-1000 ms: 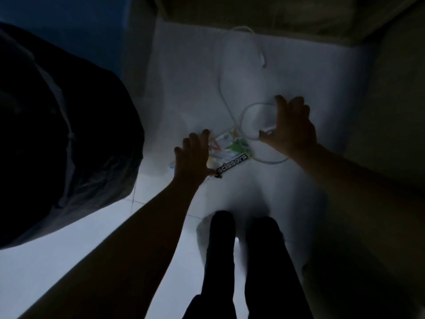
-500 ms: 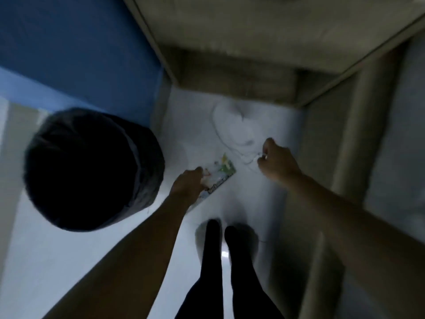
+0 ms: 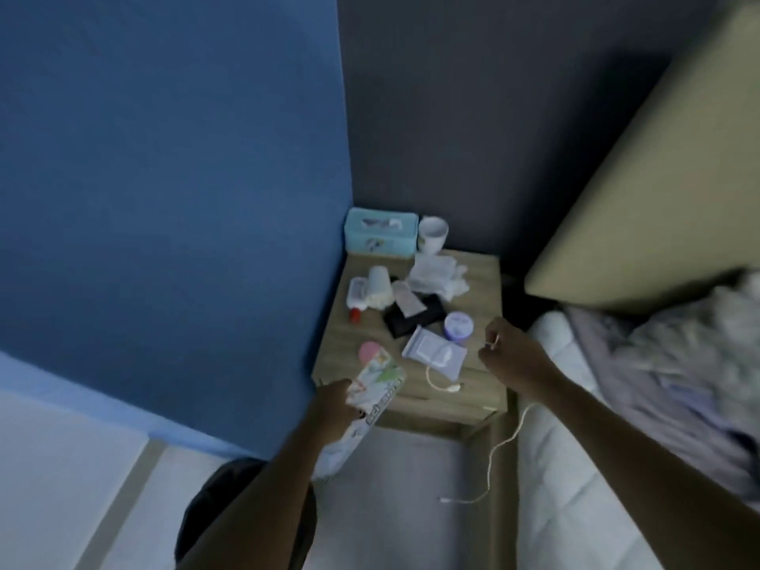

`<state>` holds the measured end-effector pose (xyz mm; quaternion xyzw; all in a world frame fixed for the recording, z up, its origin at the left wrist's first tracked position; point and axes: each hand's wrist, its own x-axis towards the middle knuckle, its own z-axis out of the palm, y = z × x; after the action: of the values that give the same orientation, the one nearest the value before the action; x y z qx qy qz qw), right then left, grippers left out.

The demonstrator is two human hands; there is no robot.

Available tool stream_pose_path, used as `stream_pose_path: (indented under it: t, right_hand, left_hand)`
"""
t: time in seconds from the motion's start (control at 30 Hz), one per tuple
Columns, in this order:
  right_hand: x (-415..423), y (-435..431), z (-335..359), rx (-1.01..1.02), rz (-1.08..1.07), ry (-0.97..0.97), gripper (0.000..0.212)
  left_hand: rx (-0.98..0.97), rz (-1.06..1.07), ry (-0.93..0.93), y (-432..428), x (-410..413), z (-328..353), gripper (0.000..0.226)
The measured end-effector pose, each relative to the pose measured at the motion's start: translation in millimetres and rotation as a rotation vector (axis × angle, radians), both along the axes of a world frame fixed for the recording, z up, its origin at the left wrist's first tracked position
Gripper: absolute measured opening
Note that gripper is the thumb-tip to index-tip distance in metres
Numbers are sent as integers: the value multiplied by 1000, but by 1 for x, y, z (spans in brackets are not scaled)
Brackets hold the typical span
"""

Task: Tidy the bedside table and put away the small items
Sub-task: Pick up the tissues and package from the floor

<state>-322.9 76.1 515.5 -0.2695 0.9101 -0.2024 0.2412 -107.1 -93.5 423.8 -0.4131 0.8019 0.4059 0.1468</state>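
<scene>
Up off the floor now. My left hand (image 3: 333,409) grips the scissors packet (image 3: 376,388) over the worktop's (image 3: 481,281) front corner, while right hand (image 3: 510,355) fingers (image 3: 492,327) pinch the dangling white cable (image 3: 491,454). I'd coil it first.

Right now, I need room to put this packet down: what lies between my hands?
Head view: a wipes pack and a curl of white cable lie on the table between the left hand, gripping the scissors packet, and the right hand.
</scene>
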Motion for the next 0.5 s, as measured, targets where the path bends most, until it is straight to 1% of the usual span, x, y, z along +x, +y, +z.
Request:
stream_pose_path:
  t: [0.13,0.2,0.27,0.4,0.5]
  right_hand:
    - [-35,-22,100,-41,10,94,9]
    - [-51,-35,139,-89,0,118,16]
    - [-67,-49,176,-131,-11,120,22]
    - [-96,-78,233,-116,34,124,22]
    - [-120,-101,252,-132,80,108,14]
  left_hand:
    - [-43,43,111,-30,-28,81,38]
    - [-57,62,151,-41,-40,106,36]
    - [-76,86,191,-52,-55,125,41]
    - [-101,116,167,-72,-87,147,46]
    - [-112,122,132,-88,-114,156,43]
